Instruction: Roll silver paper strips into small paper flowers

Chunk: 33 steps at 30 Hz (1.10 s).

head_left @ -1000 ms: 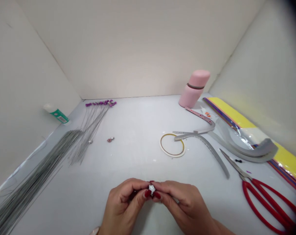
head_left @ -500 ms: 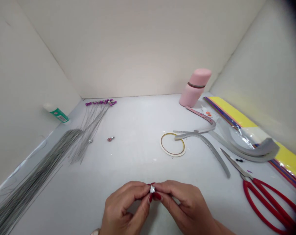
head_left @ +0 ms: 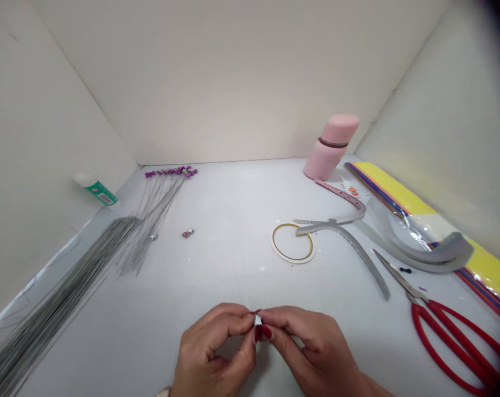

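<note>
My left hand and my right hand meet at the front middle of the table, thumbs and forefingers pinched together. Between the fingertips is a small piece of silver foil, mostly covered by the fingers, so its full shape is hidden. Beyond the hands lies a small red and silver piece. To its left rests a thin wire with a small silver tip. A roll of narrow tape lies flat on the table past my right hand.
At left lie a bundle of grey wires, purple-tipped wires and a green-and-white tube. On the right are red-handled scissors, grey strips, coloured sheets and a pink bottle. White walls enclose three sides.
The fingertips have shifted very slightly around the foil, and less of it shows. Both hands stay in nearly the same place, and the objects on the table lie as before.
</note>
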Available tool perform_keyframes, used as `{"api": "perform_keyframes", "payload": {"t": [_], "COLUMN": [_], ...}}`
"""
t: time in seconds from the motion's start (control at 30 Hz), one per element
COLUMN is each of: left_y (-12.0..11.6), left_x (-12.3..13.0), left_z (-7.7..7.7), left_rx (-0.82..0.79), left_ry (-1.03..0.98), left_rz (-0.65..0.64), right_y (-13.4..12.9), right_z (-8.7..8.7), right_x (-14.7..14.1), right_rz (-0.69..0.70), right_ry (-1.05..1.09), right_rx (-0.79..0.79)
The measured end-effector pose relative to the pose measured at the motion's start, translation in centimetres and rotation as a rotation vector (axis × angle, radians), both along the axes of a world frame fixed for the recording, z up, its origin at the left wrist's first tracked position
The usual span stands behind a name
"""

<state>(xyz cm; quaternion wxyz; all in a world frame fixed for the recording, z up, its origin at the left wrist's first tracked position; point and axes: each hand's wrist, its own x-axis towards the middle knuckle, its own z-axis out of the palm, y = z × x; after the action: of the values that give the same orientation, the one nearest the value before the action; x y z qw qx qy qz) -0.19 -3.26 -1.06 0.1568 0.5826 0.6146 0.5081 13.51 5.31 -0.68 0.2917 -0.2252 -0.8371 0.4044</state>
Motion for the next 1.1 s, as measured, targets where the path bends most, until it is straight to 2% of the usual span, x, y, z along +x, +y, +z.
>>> {"api": "perform_keyframes", "payload": {"t": [0.33,0.43,0.53,0.67,0.87,1.0,1.1], "left_y": [0.2,0.1,0.0,-0.1,0.1,0.2,0.1], "left_x": [0.6,0.9,0.9,0.1,-0.7,-0.6,-0.4], "left_z": [-0.3,-0.5,-0.5,-0.1,0.0,-0.1,-0.1], "left_rx": [-0.052,-0.021,-0.066,-0.126,-0.092,-0.09,-0.114], "left_ry": [-0.157,-0.236,-0.303,-0.205,-0.032,-0.025,-0.058], "left_rz": [0.08,0.119,0.082,0.029,-0.022,-0.057,-0.035], "right_y": [-0.3,-0.4,-0.5,-0.4,0.4,0.6,0.4], "right_z": [-0.4,-0.7,-0.8,-0.6,-0.6,-0.7,-0.5], "right_x": [-0.3,-0.2,0.0,0.0,-0.1,0.0,0.0], "right_rz": [-0.017,-0.05,-0.081,-0.081,-0.005,-0.036,-0.069], "right_ry": [0.032,0.021,0.012,0.037,0.075,0.091,0.09], "right_rx": [0.241,0.19,0.07,0.043,0.166,0.181,0.164]}}
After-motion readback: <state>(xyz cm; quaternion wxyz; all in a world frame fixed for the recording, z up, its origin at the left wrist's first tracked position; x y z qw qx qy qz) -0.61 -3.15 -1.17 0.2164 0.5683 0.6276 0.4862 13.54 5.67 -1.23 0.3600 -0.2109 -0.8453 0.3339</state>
